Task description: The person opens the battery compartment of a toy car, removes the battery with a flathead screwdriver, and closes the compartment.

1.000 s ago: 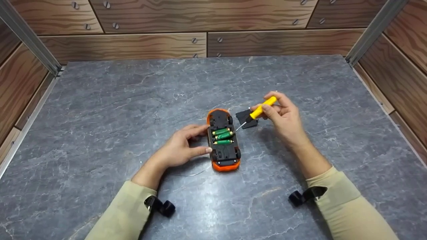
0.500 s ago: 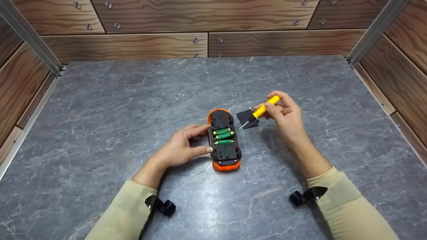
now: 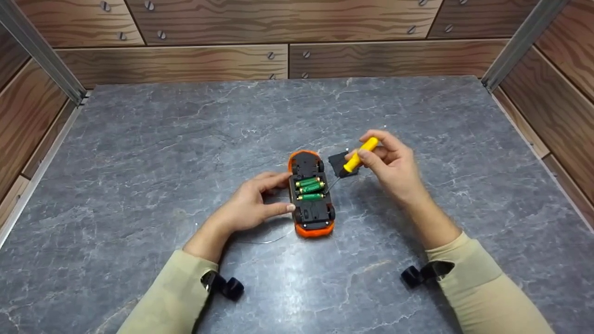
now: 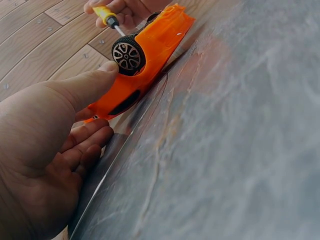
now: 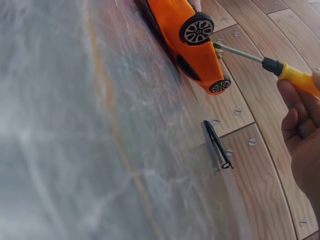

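Note:
An orange toy car (image 3: 314, 230) lies upside down on the table, its black underside up and its battery bay uncovered. Three green batteries (image 3: 310, 197) sit in the bay; the middle one looks tilted. My left hand (image 3: 248, 204) steadies the car's left side, thumb against a wheel (image 4: 128, 56) and forefinger farther along the edge. Its other fingers are loosely bent below. In my right hand (image 3: 394, 167) I grip a yellow-handled screwdriver (image 3: 362, 155). Its tip is at the bay's right edge, by the lowest battery's end; exact contact is unclear.
A black battery cover (image 3: 338, 162) lies just right of the car, partly behind the screwdriver. A thin clear strand (image 3: 267, 242) curves over the marbled table (image 3: 162, 139) near my left wrist. Wood-patterned walls (image 3: 185, 62) enclose the table at the back and sides.
The screwdriver and my right hand have moved slightly left and toward me, bringing the tip from the middle battery's end to the lowest one's. My left hand and the car stay put.

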`<move>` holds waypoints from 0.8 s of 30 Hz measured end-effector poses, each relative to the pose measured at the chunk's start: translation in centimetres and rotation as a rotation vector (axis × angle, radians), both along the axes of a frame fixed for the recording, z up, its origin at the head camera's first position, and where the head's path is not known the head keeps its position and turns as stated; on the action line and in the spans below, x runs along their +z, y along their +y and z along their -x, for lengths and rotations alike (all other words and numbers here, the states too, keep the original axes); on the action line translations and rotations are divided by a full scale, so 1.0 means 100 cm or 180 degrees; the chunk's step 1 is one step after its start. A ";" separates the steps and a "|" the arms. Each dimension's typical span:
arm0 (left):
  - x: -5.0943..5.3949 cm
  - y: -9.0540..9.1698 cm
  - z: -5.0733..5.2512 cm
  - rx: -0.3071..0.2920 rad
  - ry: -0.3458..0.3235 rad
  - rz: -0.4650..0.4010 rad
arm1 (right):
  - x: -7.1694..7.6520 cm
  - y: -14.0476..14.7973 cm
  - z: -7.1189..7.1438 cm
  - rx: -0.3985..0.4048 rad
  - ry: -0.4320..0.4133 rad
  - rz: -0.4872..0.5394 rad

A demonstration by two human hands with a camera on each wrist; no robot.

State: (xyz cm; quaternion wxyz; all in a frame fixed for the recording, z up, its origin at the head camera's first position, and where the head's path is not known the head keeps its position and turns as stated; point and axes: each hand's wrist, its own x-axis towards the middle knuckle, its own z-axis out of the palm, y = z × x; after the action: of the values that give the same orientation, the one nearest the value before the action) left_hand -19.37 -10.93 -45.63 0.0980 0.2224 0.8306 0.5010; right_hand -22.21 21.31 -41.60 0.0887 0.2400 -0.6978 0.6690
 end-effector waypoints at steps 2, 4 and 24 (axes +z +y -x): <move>0.000 0.000 0.000 -0.0005 0.0005 0.0008 | 0.001 -0.001 -0.001 0.0018 0.0017 -0.0038; 0.000 0.001 0.000 -0.0008 0.0019 0.0013 | 0.001 -0.001 -0.002 0.0034 0.0041 -0.0075; 0.000 0.000 0.000 -0.0015 0.0028 0.0005 | 0.004 -0.009 -0.007 0.0201 0.0296 -0.0253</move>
State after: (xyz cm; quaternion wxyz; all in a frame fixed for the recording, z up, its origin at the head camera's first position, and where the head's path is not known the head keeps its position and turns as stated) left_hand -19.33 -10.97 -45.65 0.0957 0.2264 0.8310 0.4991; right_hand -21.53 20.37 -41.22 0.0902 0.2960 -0.7111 0.6314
